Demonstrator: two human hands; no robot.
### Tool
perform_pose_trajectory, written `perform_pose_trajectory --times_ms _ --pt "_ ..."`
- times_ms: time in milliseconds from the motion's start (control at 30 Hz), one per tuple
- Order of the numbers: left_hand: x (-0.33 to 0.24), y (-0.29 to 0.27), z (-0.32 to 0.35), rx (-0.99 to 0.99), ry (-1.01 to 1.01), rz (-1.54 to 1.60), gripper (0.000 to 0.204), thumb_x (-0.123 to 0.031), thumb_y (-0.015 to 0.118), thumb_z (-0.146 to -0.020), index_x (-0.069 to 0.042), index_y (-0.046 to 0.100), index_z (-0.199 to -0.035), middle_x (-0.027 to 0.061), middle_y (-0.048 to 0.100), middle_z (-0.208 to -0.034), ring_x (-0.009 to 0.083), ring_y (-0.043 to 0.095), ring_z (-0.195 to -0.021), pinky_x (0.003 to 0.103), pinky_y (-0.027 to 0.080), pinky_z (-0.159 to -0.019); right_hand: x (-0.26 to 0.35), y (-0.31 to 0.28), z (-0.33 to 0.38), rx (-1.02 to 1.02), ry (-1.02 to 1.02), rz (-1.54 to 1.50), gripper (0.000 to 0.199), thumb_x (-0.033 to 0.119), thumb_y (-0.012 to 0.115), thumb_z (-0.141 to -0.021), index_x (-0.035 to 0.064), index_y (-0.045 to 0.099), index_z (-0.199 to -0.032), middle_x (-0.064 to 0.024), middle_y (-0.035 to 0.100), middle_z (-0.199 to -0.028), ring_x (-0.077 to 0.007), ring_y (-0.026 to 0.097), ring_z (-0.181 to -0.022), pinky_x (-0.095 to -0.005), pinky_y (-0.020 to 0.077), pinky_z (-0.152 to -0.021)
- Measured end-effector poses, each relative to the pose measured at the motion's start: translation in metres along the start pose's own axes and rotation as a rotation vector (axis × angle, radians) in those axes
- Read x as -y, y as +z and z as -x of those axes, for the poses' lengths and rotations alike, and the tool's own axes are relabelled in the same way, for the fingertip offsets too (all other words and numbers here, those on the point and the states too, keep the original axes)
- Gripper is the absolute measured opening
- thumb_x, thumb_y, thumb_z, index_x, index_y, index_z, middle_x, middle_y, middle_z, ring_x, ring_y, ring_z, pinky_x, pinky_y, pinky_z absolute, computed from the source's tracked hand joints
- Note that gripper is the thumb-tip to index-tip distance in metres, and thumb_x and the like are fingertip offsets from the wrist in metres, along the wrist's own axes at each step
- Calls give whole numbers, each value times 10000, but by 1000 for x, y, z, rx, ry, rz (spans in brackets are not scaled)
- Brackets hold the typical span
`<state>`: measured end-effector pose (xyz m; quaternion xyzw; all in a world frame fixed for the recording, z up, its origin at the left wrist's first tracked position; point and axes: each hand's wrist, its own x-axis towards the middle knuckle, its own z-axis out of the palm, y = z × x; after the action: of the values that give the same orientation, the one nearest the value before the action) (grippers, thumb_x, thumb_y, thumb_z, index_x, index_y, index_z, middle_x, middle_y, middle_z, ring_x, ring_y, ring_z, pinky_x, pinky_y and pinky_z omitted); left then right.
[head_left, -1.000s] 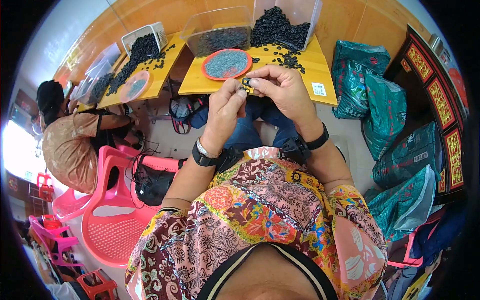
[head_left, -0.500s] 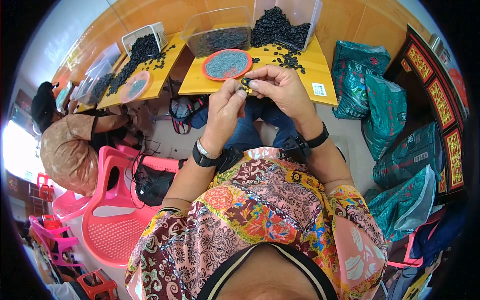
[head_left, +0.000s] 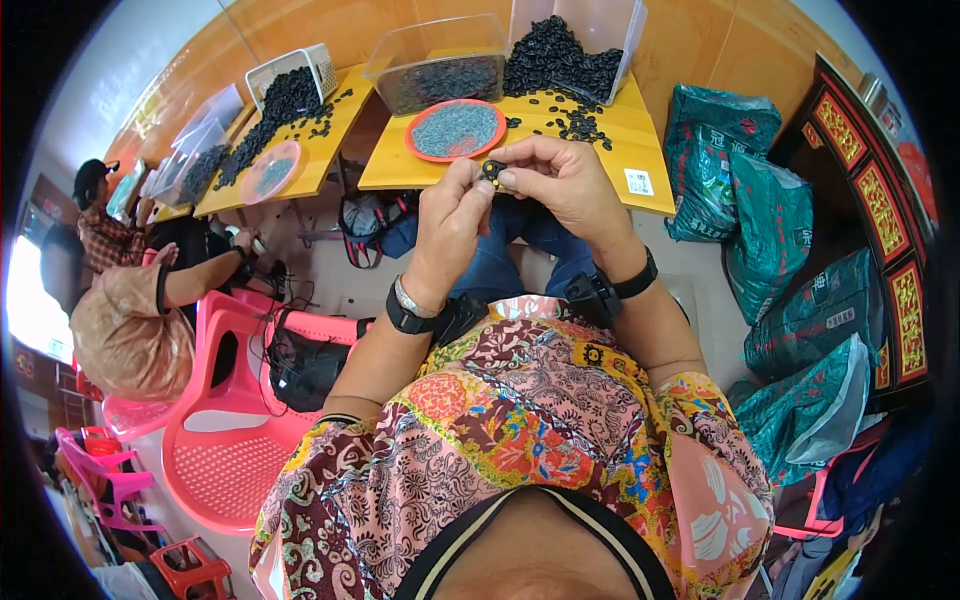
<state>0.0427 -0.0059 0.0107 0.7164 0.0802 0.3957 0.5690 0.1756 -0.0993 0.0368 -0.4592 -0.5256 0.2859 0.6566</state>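
Observation:
Over the near edge of the yellow table (head_left: 385,170), both my hands are closed in a pinch and meet at the fingertips. Between them is a small black round part (head_left: 493,171) with a few yellowish spots. My left hand (head_left: 454,212) grips it from the left with thumb and forefinger. From the right, the thumb and forefinger of my right hand (head_left: 568,185) press on its edge. Just beyond stands a red-rimmed plate (head_left: 411,140) full of small grey metal pieces (head_left: 455,128). Black parts (head_left: 560,62) lie heaped behind it, several scattered toward the front.
A clear plastic box (head_left: 435,88) of black parts stands behind the plate. Green woven sacks (head_left: 768,225) line the right side. At left are a pink chair (head_left: 235,470), a person in a tan shirt (head_left: 135,325) and another in a checked shirt (head_left: 112,240).
The black part has turned between my fingertips and now shows a spotted face. The tan-shirted person has leaned back, revealing the person in the checked shirt.

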Motion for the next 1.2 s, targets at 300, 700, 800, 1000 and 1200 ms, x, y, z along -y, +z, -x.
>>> perform_pose_trajectory --times_ms 300,700,800,1000,1200 --pt "0 -2 0 38 -63 44 155 -130 473 -871 -30 446 -756 9 466 -554 69 420 -468 222 346 -429 3 0 1 20 1 61 206 51 645 -821 -12 639 -1017 -16 645 -831 -55 580 -721 -189 480 -662" --pt "1 -2 0 52 -147 172 145 -162 472 -884 -61 455 -781 -2 472 -582 66 437 -467 192 354 -428 4 1 2 18 7 117 208 31 636 -819 -15 638 -1022 -16 644 -845 -53 581 -729 -189 482 -671" --pt "1 -2 0 44 -161 201 151 -175 462 -892 -68 462 -785 -4 479 -585 58 437 -463 176 342 -421 -1 3 2 33 -14 65 204 -4 620 -801 -38 624 -1003 -39 647 -802 -68 602 -709 -194 487 -657" --pt "-3 -2 0 51 -162 209 168 -194 449 -901 -70 475 -791 -9 484 -590 51 442 -474 169 335 -423 -2 5 2 62 22 30 250 -3 632 -812 -26 575 -1055 -22 618 -846 -58 592 -749 -190 490 -701" --pt "-7 -13 -2 161 -29 61 169 -193 493 -894 -42 480 -818 18 505 -612 97 488 -516 213 366 -469 8 4 6 58 8 51 265 1 647 -803 -26 591 -1061 -12 616 -861 -55 589 -776 -185 485 -703"
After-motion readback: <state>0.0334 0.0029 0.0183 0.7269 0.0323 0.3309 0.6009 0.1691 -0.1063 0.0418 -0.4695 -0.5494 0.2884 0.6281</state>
